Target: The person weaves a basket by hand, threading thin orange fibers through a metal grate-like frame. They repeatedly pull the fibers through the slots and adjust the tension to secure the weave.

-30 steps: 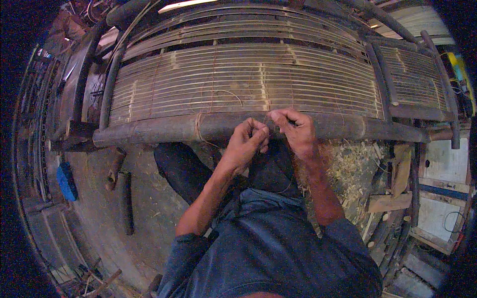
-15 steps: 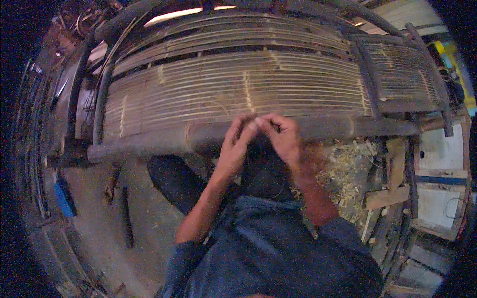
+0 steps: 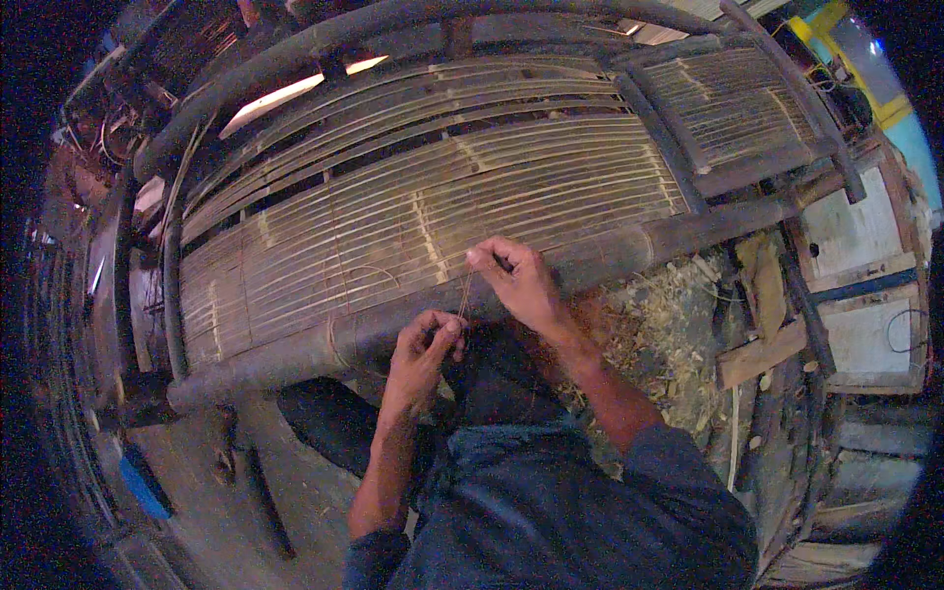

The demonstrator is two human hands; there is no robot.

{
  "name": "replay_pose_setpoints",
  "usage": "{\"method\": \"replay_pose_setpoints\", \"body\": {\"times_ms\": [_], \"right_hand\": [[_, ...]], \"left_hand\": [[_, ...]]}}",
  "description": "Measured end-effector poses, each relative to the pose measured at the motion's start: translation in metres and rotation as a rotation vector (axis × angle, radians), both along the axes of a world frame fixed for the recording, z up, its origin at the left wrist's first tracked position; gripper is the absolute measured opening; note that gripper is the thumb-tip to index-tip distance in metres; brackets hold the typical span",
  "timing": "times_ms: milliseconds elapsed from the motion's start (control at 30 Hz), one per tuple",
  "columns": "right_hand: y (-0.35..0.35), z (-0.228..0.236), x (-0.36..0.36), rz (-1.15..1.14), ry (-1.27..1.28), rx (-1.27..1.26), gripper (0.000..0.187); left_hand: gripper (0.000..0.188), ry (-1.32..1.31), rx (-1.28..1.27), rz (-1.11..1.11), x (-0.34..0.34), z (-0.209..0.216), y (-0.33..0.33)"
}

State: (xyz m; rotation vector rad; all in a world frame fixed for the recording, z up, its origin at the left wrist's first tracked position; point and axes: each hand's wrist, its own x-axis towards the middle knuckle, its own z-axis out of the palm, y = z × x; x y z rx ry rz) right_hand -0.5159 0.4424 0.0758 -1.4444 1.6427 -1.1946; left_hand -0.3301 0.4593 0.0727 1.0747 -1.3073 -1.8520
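A thin brown strand (image 3: 465,293) runs between my two hands, in front of a bamboo bench's seat of narrow slats (image 3: 551,162). Pinching its upper part, my right hand (image 3: 519,288) is over the thick front pole (image 3: 610,252). My left hand (image 3: 421,356) is lower and nearer to me, with thumb and fingertips closed on the lower part of the strand. A thin cord loop (image 3: 332,339) circles the pole to the left. Whether the strand is tied to the slats cannot be made out.
Pale shavings (image 3: 657,334) cover the floor to the right, beside a wooden block (image 3: 762,356). White panels (image 3: 865,231) stand farther right. A blue object (image 3: 146,488) and a dark stick (image 3: 267,506) lie on the left. Dark poles frame the bench.
My hands, which met fingertip to fingertip at the front pole, have come apart. The left is lower, the right higher, with the strand showing between them. The view has tilted.
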Motion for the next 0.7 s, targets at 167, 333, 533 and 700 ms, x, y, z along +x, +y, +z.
{"method": "replay_pose_setpoints", "body": {"times_ms": [167,333,533,700], "right_hand": [[-0.007,-0.007,-0.001,0.062,0.038,-0.052,0.029],[-0.009,-0.006,-0.012,0.133,0.005,0.013,0.029],[-0.032,-0.022,-0.129,-0.178,0.211,-0.161,0.024],[-0.043,-0.057,-0.232,-0.575,0.829,0.267,0.040]], "left_hand": [[0.019,-0.068,0.107,-0.079,0.009,0.006,-0.002],[0.023,-0.190,-0.082,0.000,0.005,0.009,0.003],[0.022,-0.304,-0.186,0.190,0.018,-0.009,0.001],[0.023,-0.231,-0.102,0.111,0.012,0.008,-0.015]]}}
